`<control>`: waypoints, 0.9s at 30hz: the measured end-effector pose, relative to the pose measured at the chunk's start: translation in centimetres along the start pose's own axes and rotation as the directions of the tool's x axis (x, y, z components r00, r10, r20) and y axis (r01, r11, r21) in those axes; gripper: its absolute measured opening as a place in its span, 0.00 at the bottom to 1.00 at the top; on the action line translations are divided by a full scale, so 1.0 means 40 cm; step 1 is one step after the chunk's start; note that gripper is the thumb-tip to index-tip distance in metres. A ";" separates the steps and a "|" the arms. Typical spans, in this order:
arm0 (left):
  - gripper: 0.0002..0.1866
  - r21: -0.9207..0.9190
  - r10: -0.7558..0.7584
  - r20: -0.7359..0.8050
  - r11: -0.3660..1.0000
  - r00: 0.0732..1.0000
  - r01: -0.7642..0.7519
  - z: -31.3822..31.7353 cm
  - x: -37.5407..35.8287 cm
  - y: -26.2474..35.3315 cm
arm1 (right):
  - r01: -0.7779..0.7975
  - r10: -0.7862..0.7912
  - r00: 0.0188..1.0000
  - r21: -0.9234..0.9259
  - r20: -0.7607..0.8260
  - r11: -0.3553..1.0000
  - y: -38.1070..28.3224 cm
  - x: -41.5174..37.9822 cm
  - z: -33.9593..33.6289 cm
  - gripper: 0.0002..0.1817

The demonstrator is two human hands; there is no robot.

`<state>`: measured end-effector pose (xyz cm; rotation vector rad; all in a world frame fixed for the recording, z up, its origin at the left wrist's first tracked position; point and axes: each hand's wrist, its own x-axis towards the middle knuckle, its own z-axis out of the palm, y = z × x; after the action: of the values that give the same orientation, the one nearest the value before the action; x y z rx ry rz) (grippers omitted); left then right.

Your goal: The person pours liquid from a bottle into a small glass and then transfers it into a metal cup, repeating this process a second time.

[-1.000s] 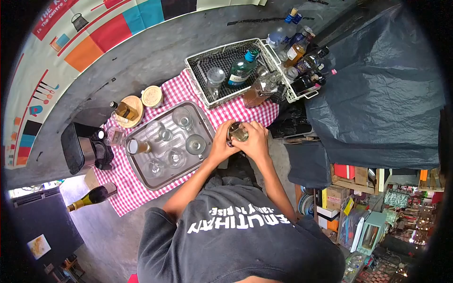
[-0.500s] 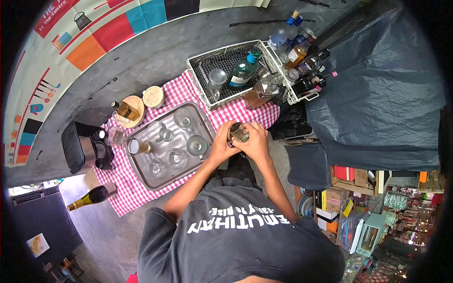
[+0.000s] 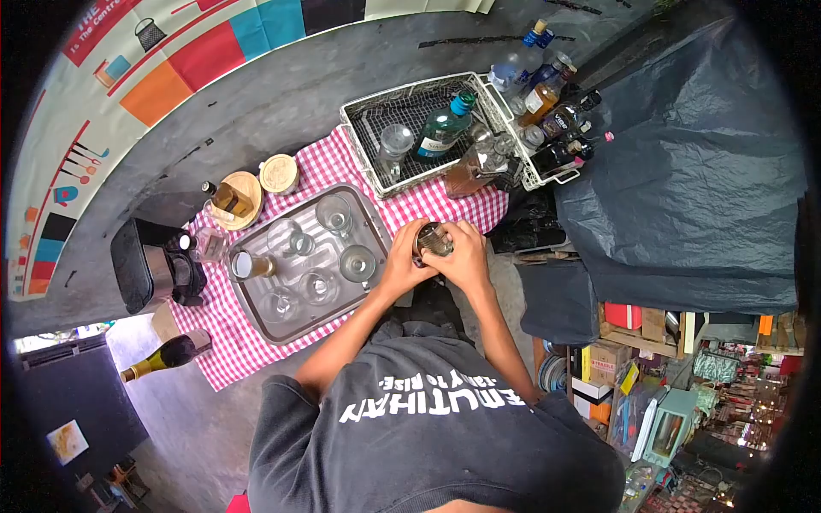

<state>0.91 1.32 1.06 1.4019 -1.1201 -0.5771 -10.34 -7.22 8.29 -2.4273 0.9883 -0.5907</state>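
Observation:
Close in front of my chest, a round, shiny cup-like vessel [image 3: 436, 240] with a ribbed look inside is held between both hands, its mouth facing up. My left hand [image 3: 404, 256] is closed round its left side. From the right, my right hand [image 3: 463, 256] wraps it, fingers curled over the rim. My palms and fingers hide most of its wall, so its exact kind cannot be made out. Just left of my hands lies a metal tray [image 3: 372, 224] bearing several clear stemmed glasses [image 3: 357, 263] and a glass with a pale drink [image 3: 249, 265].
Beyond my hands stands a white wire basket [image 3: 363, 162] holding a green bottle [image 3: 444, 126] and a clear glass [image 3: 395, 145]. More bottles [image 3: 539, 98] crowd its right side. A dark wine bottle [image 3: 180, 352] lies at the left edge of the checked tablecloth [image 3: 224, 355], near a black appliance [image 3: 141, 265].
Both hands stay round the vessel in nearly the same place. My right fingers have shifted very slightly at its rim; the tray, glasses and bottles are unchanged.

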 end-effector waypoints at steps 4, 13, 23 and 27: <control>0.44 0.001 -0.005 0.010 1.000 1.000 0.005 0.001 0.002 -0.003 | 0.013 -0.012 1.000 0.007 -0.024 1.000 0.007 0.005 0.000 0.24; 0.45 -0.027 -0.050 -0.033 0.998 0.998 0.049 0.000 0.006 -0.006 | -0.102 0.091 0.973 0.040 0.211 0.994 0.018 0.037 -0.039 0.25; 0.46 -0.006 -0.049 -0.098 0.999 0.994 0.048 0.008 0.003 -0.013 | -0.190 0.206 0.858 -0.081 0.470 0.978 -0.019 0.063 -0.108 0.26; 0.46 0.002 -0.087 -0.104 0.996 0.991 0.088 0.016 0.001 -0.010 | -0.198 0.238 0.832 -0.133 0.501 0.971 -0.016 0.062 -0.113 0.27</control>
<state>0.48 0.94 0.57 1.4758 -0.9831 -0.5567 -10.82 -9.70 12.82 -2.2972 1.0372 0.1821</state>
